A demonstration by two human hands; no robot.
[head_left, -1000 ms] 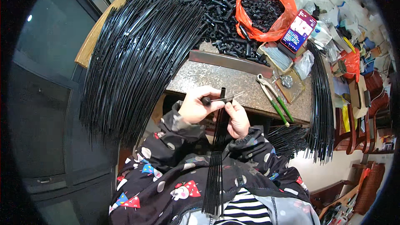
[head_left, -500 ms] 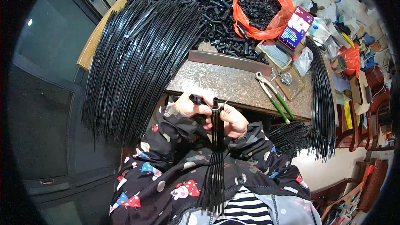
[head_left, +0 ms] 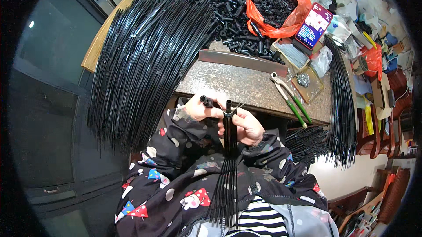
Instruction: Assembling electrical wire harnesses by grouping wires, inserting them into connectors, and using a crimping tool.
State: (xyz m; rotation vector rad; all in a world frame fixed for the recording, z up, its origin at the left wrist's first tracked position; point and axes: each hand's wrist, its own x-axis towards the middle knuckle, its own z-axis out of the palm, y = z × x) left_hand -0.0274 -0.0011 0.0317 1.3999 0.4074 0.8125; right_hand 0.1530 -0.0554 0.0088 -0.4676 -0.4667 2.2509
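A cluttered workshop: stone-topped bench, pliers, heaps of black rods

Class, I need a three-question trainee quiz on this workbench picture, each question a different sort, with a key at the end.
1. True or false: the pliers with green handles are held in the right hand.
2. Multiple choice: the orange bag holds A) white cloth B) small black tube pieces C) green bottles.
3. Fill in: the left hand holds a short black ____ beside the rod bundle that the right hand grips.

Key:
1. False; they lie on the stone tabletop.
2. B.
3. Tube.
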